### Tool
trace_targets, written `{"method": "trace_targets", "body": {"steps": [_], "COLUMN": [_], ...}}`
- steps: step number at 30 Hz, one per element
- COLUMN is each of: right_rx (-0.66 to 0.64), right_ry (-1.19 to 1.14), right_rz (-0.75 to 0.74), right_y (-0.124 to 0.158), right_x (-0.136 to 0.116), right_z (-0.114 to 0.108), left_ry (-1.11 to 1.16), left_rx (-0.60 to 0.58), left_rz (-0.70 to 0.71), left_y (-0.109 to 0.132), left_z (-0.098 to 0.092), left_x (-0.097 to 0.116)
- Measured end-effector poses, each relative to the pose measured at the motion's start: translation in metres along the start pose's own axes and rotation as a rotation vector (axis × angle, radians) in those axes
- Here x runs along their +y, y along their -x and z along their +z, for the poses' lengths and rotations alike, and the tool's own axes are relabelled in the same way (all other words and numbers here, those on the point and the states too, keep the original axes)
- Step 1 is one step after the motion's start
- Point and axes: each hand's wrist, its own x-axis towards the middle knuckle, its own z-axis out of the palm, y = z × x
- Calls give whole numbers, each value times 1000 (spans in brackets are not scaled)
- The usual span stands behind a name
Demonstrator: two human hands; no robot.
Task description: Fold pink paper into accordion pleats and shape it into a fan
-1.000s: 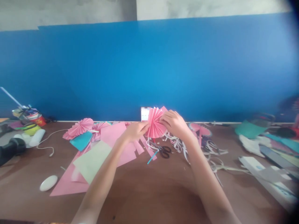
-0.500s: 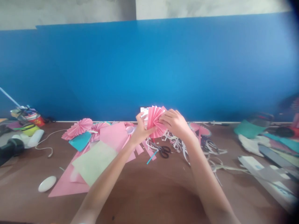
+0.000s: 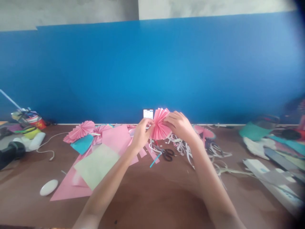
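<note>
A pink pleated paper fan point(image 3: 161, 125), spread into a rosette, is held up over the far side of the table between both hands. My left hand point(image 3: 142, 132) pinches its left edge between thumb and fingers. My right hand point(image 3: 179, 125) grips its right side, the fingers covering part of the folds. Behind the fan a phone point(image 3: 148, 113) with a lit screen leans upright against the blue wall. Below the fan lie black-handled scissors point(image 3: 168, 155) and a thin blue strip point(image 3: 155, 161).
Left on the brown table point(image 3: 152, 200) are pink paper sheets point(image 3: 116, 136), a pale green sheet point(image 3: 96, 163), another pink fan point(image 3: 83, 128) and a white oval object point(image 3: 49, 187). White paper strips point(image 3: 182, 146) lie tangled right of the scissors. A power strip point(image 3: 271, 178) sits far right.
My left hand has shifted its hold to the fan's left edge, near the middle. The fan has turned slightly and moved a little right, so more of the phone shows.
</note>
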Motion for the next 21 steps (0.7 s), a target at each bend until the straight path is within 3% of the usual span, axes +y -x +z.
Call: {"method": "trace_targets", "body": {"steps": [7,14,21], "right_rx": [59,98,87], "right_ry": [-103,-170,-156], "right_rz": [34,28,24], "right_y": [3,3,2], "right_x": [7,7,6], "right_z": [-1,-1,-1], "left_ry": [294,637,742], "left_rx": [10,-64,133], "left_rz": [-250,-527,-570], "left_y": [-7,-5,-4], "left_z": [-15,-4,4], "left_x": [-10,-10,-9]}}
